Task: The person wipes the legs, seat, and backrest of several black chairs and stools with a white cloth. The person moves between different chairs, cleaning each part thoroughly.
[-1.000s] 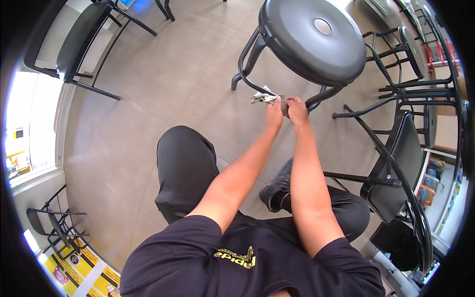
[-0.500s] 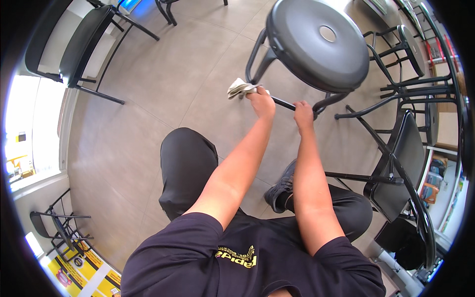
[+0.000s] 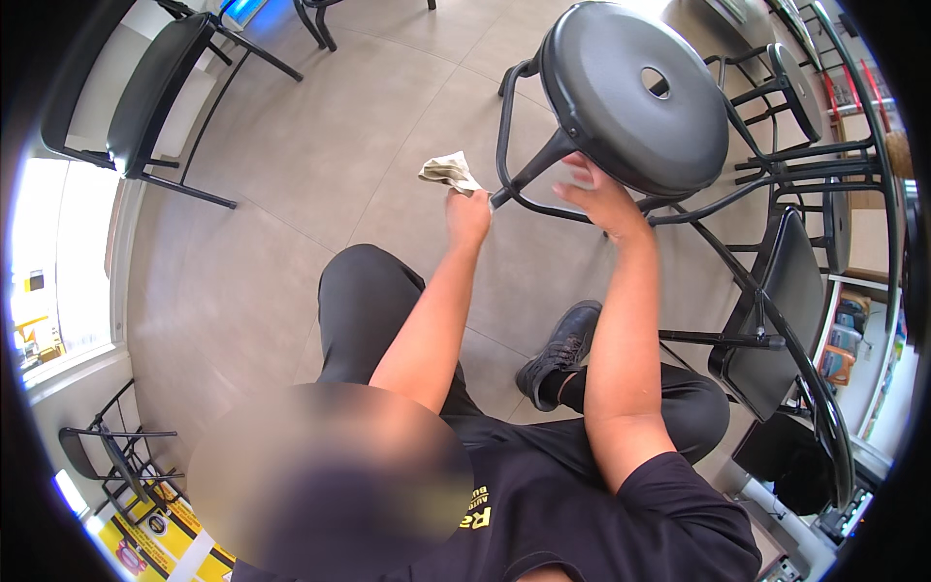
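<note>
Stool (image 3: 635, 92), black metal with a round seat and a hole at the seat's middle, stands on the tiled floor (image 3: 291, 165) straight ahead of my knees, and both of my hands are at its frame under the seat. I have my left hand (image 3: 468, 215) closed on a crumpled pale cloth (image 3: 448, 171), fingers curled tight around its lower part while the rest of the rag sticks up and to the left of my fist; the fist sits right against the slanted leg (image 3: 531, 171) of the stool, just beside the lower ring of the frame. I have my right hand (image 3: 603, 194) up at the underside of the seat rim, fingers spread and slightly blurred, touching or nearly touching the frame, and I cannot tell whether they grip anything. I am seated low, dark trousers and one black shoe (image 3: 561, 351) showing between my forearms. More black chairs (image 3: 776, 320) stand close on my right, and another black chair (image 3: 145, 97) stands well apart at far left near the wall
</note>
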The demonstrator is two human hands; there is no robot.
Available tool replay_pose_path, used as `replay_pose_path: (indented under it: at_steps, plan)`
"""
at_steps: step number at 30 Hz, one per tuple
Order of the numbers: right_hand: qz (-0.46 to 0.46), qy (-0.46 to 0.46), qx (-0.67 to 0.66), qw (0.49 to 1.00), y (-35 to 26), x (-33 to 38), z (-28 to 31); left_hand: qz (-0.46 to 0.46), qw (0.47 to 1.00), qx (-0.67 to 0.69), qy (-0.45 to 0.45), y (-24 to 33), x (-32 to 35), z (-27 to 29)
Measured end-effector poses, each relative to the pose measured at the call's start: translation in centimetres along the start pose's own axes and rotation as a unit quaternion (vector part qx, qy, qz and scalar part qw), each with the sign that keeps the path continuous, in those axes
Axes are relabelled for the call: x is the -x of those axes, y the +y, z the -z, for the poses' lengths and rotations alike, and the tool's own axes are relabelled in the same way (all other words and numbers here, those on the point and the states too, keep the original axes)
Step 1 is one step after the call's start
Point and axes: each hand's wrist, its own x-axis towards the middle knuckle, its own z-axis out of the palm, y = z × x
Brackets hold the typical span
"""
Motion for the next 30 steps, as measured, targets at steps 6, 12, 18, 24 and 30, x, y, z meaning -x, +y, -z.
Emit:
replay_pose_path:
  at_steps: [6,12,18,24,30]
  plan:
    - [0.064,0.111,-0.306,0.944,-2.4,-2.0,-5.8,-0.09,0.977,-0.099,-0.168,3.5,-1.4,-0.5]
    - [0.019,0.123,-0.338,0.933,-3.4,-3.0,-7.8,-0.153,0.978,-0.137,0.048,1.5,0.1,-5.6]
    - [0.035,0.086,-0.328,0.94,-2.6,-2.8,-5.8,-0.134,0.962,-0.22,-0.089,4.5,-4.3,-5.3]
    - [0.034,0.038,-0.307,0.95,-2.1,-1.2,-3.9,-0.175,0.928,-0.298,-0.136,9.2,-11.7,-7.2]
    - [0.04,0.051,-0.281,0.957,-1.2,-1.7,-2.4,-0.05,0.975,-0.118,-0.184,9.1,-13.1,-9.9]
